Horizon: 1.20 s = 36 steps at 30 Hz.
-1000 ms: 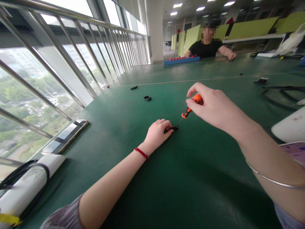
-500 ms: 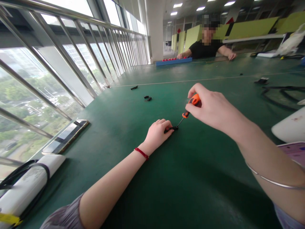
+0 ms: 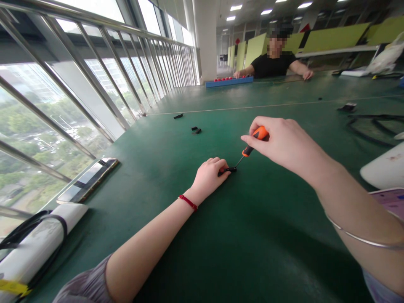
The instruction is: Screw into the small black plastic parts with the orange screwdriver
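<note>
Red bracelet [image 3: 188, 203], silver bangle [image 3: 362, 240], greyish-purple sleeves [image 3: 86, 282].

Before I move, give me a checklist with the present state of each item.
1. Left hand gripping the black part: ok.
2. Right hand on the screwdriver handle: ok.
3. Shaft angled down to the part's free end: ok.
4. Tip seated in a screw: cannot tell, too small.
5. Small black pieces apart from both hands: ok.
6. Other person away from the tool: ok.

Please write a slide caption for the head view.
Right hand holds a screwdriver over a small black part.
</note>
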{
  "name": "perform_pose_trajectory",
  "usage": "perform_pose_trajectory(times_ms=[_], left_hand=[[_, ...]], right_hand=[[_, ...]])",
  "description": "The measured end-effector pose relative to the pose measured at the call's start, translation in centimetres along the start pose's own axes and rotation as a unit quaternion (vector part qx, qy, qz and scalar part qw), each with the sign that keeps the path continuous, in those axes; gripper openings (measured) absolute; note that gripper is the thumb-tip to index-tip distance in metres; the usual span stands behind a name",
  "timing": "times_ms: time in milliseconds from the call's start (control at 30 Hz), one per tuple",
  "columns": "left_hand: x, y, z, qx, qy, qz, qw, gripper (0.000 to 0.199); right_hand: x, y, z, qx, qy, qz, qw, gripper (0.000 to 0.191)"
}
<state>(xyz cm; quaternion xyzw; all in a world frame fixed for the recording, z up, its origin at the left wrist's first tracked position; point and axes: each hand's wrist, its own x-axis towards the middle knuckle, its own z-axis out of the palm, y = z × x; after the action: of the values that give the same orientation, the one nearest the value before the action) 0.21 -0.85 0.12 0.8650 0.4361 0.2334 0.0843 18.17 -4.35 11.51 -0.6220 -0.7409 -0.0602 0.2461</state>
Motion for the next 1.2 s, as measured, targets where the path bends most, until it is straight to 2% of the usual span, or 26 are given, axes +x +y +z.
perform_pose_trajectory(times_ms=[167, 367, 433, 600, 667, 767, 833, 900, 1000, 1200], left_hand=[[-0.2, 0.2, -0.1, 0.014, 0.012, -0.010, 1.000, 0.007], [-0.3, 0.3, -0.2, 0.064, 0.053, -0.095, 0.992, 0.013], [-0.3, 0.3, -0.2, 0.064, 0.050, -0.085, 0.993, 0.017], [-0.3, 0.5, -0.3, -0.011, -0.003, 0.026, 1.000, 0.019], [-0.3, 0.6, -0.3, -0.023, 0.001, 0.050, 0.999, 0.016], [-0.2, 0.4, -0.3, -0.003, 0.067, 0.013, 0.998, 0.012], [-0.1, 0.0, -0.1, -0.003, 0.086, -0.020, 0.996, 0.020], [0.0, -0.5, 0.2, -0.020, 0.066, -0.030, 0.997, 0.028], [0.1, -0.9, 0.5, -0.040, 0.038, -0.025, 0.998, 0.026], [0.0, -0.8, 0.4, -0.052, 0.040, -0.021, 0.998, 0.020]], right_hand=[[0.1, 0.1, -0.5, 0.003, -0.002, 0.013, 1.000, 0.016], [0.1, 0.3, -0.2, -0.001, -0.010, 0.010, 1.000, 0.016], [0.1, 0.4, 0.0, -0.001, -0.012, 0.005, 1.000, 0.016], [0.1, 0.5, 0.2, -0.001, -0.009, 0.002, 1.000, 0.015], [0.1, 0.5, 0.2, -0.002, -0.003, 0.000, 1.000, 0.015], [0.1, 0.4, 0.1, 0.002, 0.008, -0.005, 1.000, 0.016], [0.1, 0.3, 0.0, 0.009, 0.011, -0.010, 1.000, 0.016], [0.1, 0.2, 0.0, 0.016, 0.009, -0.011, 1.000, 0.016], [0.0, 0.1, 0.1, 0.021, 0.005, -0.010, 1.000, 0.016], [0.1, 0.2, 0.3, 0.019, 0.001, -0.011, 1.000, 0.016]])
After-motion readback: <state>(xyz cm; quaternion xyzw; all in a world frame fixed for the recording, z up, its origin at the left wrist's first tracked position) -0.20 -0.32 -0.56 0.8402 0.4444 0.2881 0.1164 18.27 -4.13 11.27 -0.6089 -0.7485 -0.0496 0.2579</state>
